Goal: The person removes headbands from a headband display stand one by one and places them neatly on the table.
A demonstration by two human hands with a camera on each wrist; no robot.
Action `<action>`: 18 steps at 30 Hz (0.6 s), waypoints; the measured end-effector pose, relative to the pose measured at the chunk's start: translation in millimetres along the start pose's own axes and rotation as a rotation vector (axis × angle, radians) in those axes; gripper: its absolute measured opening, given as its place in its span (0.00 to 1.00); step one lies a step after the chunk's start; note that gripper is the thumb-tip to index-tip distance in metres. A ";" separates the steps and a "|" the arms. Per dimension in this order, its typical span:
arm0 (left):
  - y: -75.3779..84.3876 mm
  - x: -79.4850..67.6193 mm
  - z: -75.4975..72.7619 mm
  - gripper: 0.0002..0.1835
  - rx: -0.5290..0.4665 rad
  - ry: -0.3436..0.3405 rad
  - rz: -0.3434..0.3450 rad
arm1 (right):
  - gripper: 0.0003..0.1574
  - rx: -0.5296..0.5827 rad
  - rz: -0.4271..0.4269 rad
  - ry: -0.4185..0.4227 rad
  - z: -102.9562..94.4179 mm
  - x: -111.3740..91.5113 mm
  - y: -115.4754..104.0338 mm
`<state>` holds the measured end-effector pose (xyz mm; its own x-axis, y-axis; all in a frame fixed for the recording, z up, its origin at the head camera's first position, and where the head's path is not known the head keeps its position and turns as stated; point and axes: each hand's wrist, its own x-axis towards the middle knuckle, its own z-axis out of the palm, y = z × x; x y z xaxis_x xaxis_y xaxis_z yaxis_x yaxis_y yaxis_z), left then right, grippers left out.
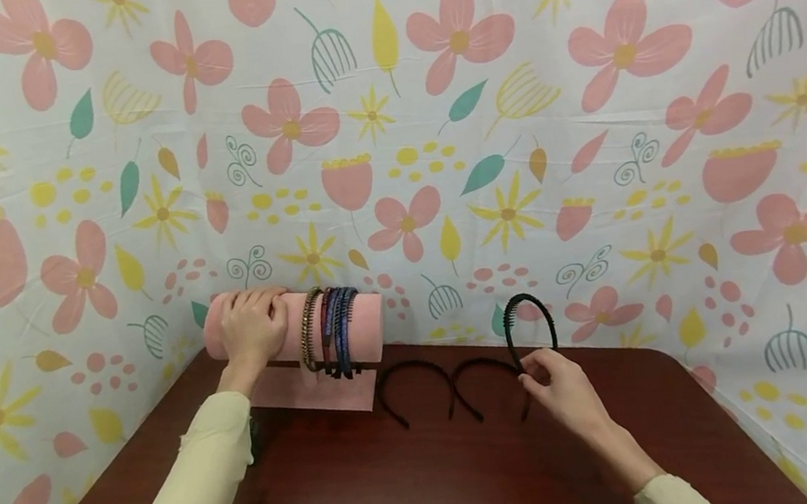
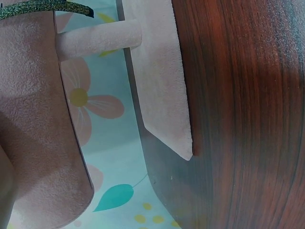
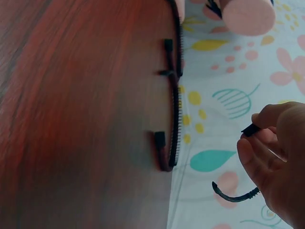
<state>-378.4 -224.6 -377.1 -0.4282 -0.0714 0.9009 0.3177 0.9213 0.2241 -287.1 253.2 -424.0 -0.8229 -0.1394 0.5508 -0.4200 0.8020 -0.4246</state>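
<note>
Through my remote cameras I observe a dark reddish-brown counter [image 1: 402, 487], which has streaked wood grain and, at its far right side, a rounded corner. Behind it and along both its sides I find a white cloth [image 1: 391, 148], lightly creased, which fills all the background of my head view. On this cloth I can distinguish printed pink flowers [image 1: 459, 42] with yellow centres, yellow star-like blossoms [image 1: 508, 214], teal leaves [image 1: 468, 101], pink hearts [image 1: 252, 6] and thin grey-blue spirals [image 1: 241, 161].
</note>
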 end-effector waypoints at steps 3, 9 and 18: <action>0.3 0.7 -0.3 0.17 0.001 -0.003 0.001 | 0.10 -0.014 -0.011 -0.001 -1.3 -3.3 6.6; -0.6 0.5 1.2 0.17 0.000 0.004 0.006 | 0.08 -0.067 -0.021 -0.008 -2.2 -12.6 19.9; -0.1 0.3 1.2 0.17 -0.002 0.013 0.009 | 0.07 -0.117 -0.017 -0.031 -6.8 -21.8 37.4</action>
<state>-379.6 -224.3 -377.3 -0.4144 -0.0679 0.9075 0.3234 0.9211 0.2166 -282.3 290.2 -447.0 -0.8284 -0.1702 0.5337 -0.3882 0.8612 -0.3280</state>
